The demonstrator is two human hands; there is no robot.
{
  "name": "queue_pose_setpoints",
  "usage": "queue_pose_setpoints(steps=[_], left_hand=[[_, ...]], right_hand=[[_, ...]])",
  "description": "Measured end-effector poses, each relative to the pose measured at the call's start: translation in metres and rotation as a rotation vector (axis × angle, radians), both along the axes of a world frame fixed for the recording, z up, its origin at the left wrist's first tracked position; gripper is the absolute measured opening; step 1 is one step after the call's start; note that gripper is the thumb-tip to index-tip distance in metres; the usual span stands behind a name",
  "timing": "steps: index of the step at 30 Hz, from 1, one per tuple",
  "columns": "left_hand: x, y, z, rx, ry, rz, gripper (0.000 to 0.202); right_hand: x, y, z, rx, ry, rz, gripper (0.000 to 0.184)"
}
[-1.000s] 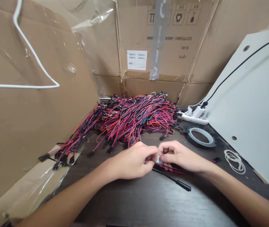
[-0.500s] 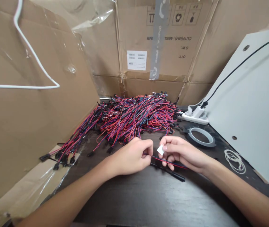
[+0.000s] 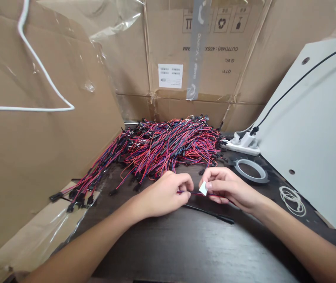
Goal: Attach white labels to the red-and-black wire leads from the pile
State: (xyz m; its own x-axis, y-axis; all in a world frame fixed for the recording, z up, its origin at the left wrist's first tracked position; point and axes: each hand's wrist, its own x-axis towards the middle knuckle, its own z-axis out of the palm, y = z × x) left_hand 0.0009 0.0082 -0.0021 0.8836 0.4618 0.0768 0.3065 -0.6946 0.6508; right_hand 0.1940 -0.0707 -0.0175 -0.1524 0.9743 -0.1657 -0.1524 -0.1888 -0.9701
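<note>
My left hand [image 3: 168, 192] is closed in a pinch on a thin red and blue wire [image 3: 196, 193] that runs across to my right hand [image 3: 225, 188]. That hand is closed too, pinching a small white label [image 3: 203, 188] against the wire. Below both hands a black cable end with a plug [image 3: 212, 214] lies on the dark table [image 3: 185, 247]. Just behind my hands sits a big heap of red, blue and black wire leads [image 3: 168, 147].
Cardboard boxes wall in the back and left, with clear plastic film and a white cord over the left one. A roll of grey tape [image 3: 251, 170], a white power strip [image 3: 243, 144], a coil of white ties [image 3: 293, 200] and a leaning white panel [image 3: 318, 129] are on the right.
My hands have lifted a little and moved away from me. The right hand has peeled the white label clear and now holds it at the wire, which is stretched between both hands.
</note>
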Motion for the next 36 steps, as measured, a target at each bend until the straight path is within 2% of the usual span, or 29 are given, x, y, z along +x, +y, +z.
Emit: queue_pose_setpoints(steps=[12,21,30,36], left_hand=[[0.0023,0.0023,-0.0031,-0.12,0.001,0.057,0.013],[0.0018,0.0017,-0.0052,0.003,-0.169,0.054,0.008],[0.0013,0.0012,-0.0025,0.045,-0.159,-0.013,0.011],[0.0006,-0.0008,0.0013,0.053,-0.144,-0.054,0.012]], right_hand=[[-0.0018,-0.0006,0.0014,0.002,0.036,-0.046,0.018],[-0.0017,-0.0006,0.005,-0.018,0.06,-0.083,0.018],[-0.0003,0.0,0.0038,-0.025,-0.013,0.058,0.017],[0.0028,0.0032,0.0034,0.066,-0.146,0.009,0.014]])
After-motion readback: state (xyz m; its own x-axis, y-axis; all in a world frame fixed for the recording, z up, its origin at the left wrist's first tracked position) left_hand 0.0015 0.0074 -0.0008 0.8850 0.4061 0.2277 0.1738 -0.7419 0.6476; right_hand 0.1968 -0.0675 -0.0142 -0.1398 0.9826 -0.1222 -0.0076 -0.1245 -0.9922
